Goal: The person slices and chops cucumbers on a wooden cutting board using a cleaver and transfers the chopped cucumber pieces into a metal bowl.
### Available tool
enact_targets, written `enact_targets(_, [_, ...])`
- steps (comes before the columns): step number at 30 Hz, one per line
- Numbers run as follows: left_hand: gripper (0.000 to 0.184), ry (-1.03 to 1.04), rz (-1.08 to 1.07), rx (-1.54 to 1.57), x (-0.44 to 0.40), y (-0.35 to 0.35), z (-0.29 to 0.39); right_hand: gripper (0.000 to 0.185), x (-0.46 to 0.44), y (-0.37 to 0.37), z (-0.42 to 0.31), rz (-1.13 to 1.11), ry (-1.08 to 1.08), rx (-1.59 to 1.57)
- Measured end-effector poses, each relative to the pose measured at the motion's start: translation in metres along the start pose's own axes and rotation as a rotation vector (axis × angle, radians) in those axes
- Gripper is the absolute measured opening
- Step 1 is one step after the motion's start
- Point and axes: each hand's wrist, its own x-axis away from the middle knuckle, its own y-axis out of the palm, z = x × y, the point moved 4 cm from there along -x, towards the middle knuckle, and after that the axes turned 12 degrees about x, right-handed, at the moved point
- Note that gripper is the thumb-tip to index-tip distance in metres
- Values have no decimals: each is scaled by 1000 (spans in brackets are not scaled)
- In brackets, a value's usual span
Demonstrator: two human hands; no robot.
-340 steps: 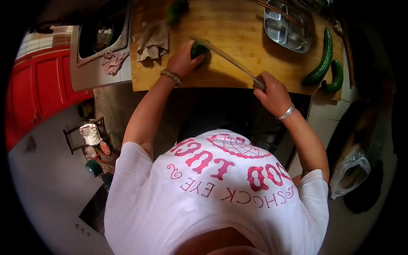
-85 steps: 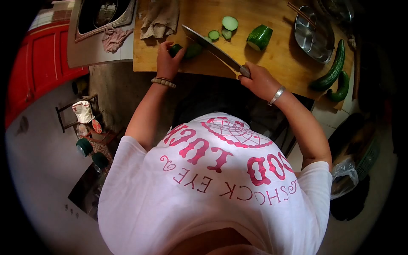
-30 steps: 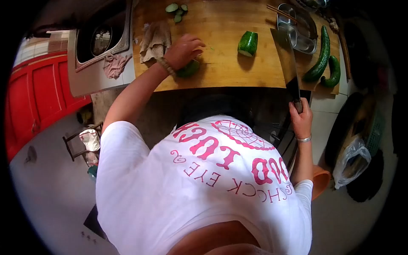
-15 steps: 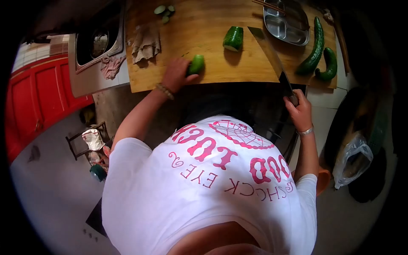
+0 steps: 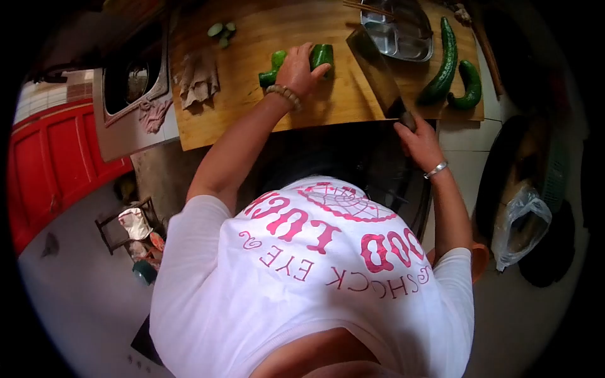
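Observation:
My left hand (image 5: 300,70) reaches over the wooden board (image 5: 252,120) with thumb and fingers around a thick green cucumber piece (image 5: 322,57). Just left of that hand lie smaller green pieces (image 5: 269,78), partly covered by it. In my right hand (image 5: 421,140) is the handle of a broad knife (image 5: 380,74), its blade pointing up and left over the board. Several cut slices (image 5: 216,29) rest at the board's upper left. Two whole cucumbers, one long (image 5: 443,69) and one short and curved (image 5: 469,86), lie at the right end.
A divided metal tray (image 5: 397,31) with chopsticks (image 5: 368,8) stands beyond the knife. A brown cloth (image 5: 198,80) is on the board's left part, with a pink cloth (image 5: 153,115) beside the sink (image 5: 135,75). A plastic bag (image 5: 522,227) is at the lower right.
My left hand has moved right from the smaller piece to the thick cucumber piece, and the pieces now lie close together. The knife, still in my right hand, has shifted slightly left.

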Motion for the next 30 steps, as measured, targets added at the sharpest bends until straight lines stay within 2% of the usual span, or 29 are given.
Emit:
enact_targets(1, [72, 14, 6, 6, -9, 2, 3, 32, -3, 2, -5, -13, 12, -58])
enact_targets(3, [78, -407, -131, 211, -14, 17, -10, 34, -7, 10, -10, -10, 2, -68])
enact_targets(5, [83, -392, -135, 252, -5, 28, -14, 34, -10, 21, -13, -16, -8, -84])
enact_targets(6, [83, -369, -17, 261, 0, 29, -13, 31, -12, 24, -17, 51, -136, 20])
enact_targets(7, [84, -346, 101, 266, 3, 29, -14, 31, -12, 27, -19, 48, -140, 18])
enact_targets(10, [82, -354, 117, 286, 3, 31, -15, 29, -1, 31, -39, 109, -308, 179])
enact_targets(12, [81, -381, 110, 298, 2, 33, -17, 28, 0, 32, -41, 89, -302, 204])
enact_targets(14, [72, -282, 118, 319, 5, 34, -19, 28, 4, 30, -47, 14, -249, 195])
enact_targets(17, [65, -289, 88, 354, 10, 30, -10, 29, 6, 26, -50, -38, -195, 179])
enact_targets(21, [65, -237, 140, 320, 13, 35, -12, 29, -10, 41, -53, -10, -228, 220])
enact_targets(26, [68, -203, 165, 311, 14, 38, -18, 30, -64, 75, -41, -87, -168, 173])
enact_targets(30, [69, -183, 180, 375, 19, 39, -17, 30, -63, 70, -36, -61, -180, 134])
